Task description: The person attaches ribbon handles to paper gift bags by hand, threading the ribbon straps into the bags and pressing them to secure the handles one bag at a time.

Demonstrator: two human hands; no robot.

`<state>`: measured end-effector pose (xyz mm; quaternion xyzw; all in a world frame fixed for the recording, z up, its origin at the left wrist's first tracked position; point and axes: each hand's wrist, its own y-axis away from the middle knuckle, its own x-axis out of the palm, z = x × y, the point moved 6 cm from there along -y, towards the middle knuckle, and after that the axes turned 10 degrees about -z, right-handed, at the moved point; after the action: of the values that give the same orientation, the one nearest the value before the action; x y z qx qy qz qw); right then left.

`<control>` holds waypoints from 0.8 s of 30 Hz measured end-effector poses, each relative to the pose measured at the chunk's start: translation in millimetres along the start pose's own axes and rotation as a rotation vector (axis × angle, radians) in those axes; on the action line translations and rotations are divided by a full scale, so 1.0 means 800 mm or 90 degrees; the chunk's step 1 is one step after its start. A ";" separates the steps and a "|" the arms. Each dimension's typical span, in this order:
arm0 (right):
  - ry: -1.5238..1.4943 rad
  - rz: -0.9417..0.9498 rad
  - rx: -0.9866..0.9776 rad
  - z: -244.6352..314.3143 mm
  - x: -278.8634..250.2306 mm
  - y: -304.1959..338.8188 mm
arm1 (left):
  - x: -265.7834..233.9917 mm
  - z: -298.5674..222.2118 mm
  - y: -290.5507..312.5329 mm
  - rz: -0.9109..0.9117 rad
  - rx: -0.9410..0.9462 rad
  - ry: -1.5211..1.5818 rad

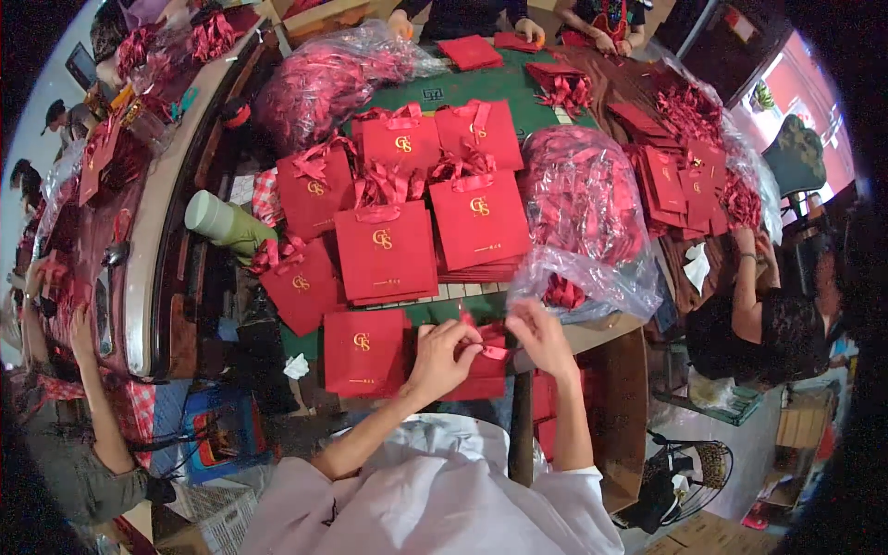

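Observation:
At the near edge of the table, my left hand point(444, 356) is closed in a pinch on a red ribbon point(495, 352). Just right of it, my right hand point(541, 340) has its fingers curled together; what they hold, if anything, is too small to make out. Beneath both hands lies a red paper bag point(476, 384), partly covered by them. To the left, touching distance from my left wrist, a flat red bag point(365, 351) with a gold emblem lies face up. Stacks of similar bags point(384, 252) with ribbon handles stand just beyond.
A clear plastic sack of red ribbons point(585, 199) sits right of the stacks, another sack point(324, 83) at the far left. A green cup point(231, 225) lies tilted at the left edge. Co-workers' hands point(606, 42) are at the far side. An open cardboard box point(601, 407) stands beside my right arm.

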<state>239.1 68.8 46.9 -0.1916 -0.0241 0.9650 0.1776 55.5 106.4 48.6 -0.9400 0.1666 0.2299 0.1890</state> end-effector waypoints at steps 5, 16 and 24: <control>0.250 0.177 -0.069 -0.002 -0.007 0.042 | 0.004 0.021 -0.013 -0.038 -0.042 0.000; 0.040 0.108 0.066 0.046 0.012 0.048 | 0.020 0.021 -0.010 -0.153 0.062 -0.096; 0.028 -0.032 0.091 0.014 0.047 0.033 | 0.069 0.040 0.107 0.177 -0.436 0.371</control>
<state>193.1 57.3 40.8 -0.1987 0.0442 0.9551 0.2152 55.4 33.1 -28.9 -0.9424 0.2515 0.0212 -0.2194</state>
